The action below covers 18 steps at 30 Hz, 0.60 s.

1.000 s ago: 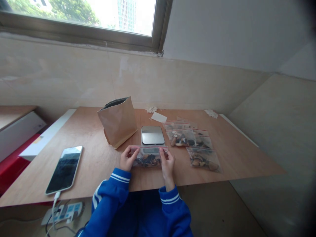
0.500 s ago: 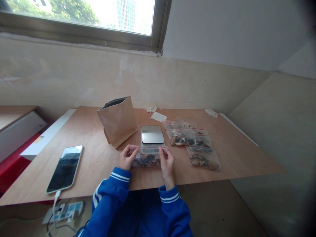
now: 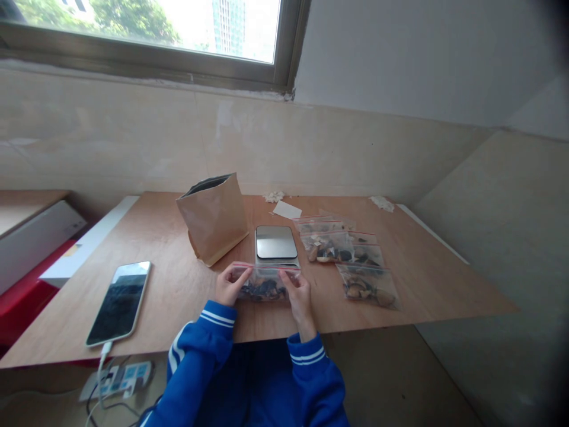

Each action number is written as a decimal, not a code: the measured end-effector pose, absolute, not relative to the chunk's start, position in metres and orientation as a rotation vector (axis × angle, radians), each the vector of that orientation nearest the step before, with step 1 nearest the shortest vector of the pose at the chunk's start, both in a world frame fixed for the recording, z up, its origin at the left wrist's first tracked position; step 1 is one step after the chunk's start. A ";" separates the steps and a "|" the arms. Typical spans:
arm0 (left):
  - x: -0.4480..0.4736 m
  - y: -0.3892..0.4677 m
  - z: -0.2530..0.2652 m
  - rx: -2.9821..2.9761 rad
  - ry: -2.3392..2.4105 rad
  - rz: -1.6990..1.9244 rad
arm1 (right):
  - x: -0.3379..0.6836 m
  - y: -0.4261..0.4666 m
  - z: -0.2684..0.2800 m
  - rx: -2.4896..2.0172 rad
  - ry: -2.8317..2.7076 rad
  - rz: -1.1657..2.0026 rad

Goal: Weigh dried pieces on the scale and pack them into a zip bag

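A clear zip bag (image 3: 265,289) with a red seal line and dark dried pieces inside lies at the table's front edge. My left hand (image 3: 229,286) pinches its upper left corner, thumb along the seal. On the right part of the seal, my right hand (image 3: 299,292) grips with thumb and fingers. Just behind the bag sits a small scale (image 3: 276,242) with a shiny metal plate; the bag's top overlaps its front. Several similar filled zip bags (image 3: 368,287) lie to the right of my right hand.
An opened brown paper pouch (image 3: 216,219) stands left of the scale. A phone (image 3: 120,303) on a charging cable lies at the left front. Behind the scale is a white card (image 3: 287,210). Crumbly white bits (image 3: 274,196) sit by the wall. A power strip (image 3: 120,379) is below the table.
My right hand has slid a little to the left along the seal. My left hand keeps its pinch at the left corner. The view has shifted very slightly.
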<state>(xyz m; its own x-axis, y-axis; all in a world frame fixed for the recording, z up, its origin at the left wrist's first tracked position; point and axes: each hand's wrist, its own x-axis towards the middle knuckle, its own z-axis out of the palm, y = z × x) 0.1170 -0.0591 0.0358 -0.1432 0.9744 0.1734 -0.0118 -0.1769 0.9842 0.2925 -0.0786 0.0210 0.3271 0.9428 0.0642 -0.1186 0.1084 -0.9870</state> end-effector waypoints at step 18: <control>0.120 -0.060 0.037 1.310 1.104 1.294 | 0.294 -0.078 0.024 -1.115 -1.026 1.012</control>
<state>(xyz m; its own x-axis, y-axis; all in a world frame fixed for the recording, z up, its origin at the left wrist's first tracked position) 0.1197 -0.0601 0.0371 0.0306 0.9901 0.1367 -0.0204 -0.1361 0.9905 0.2937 -0.0778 0.0242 0.2185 0.9683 0.1208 -0.1075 0.1469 -0.9833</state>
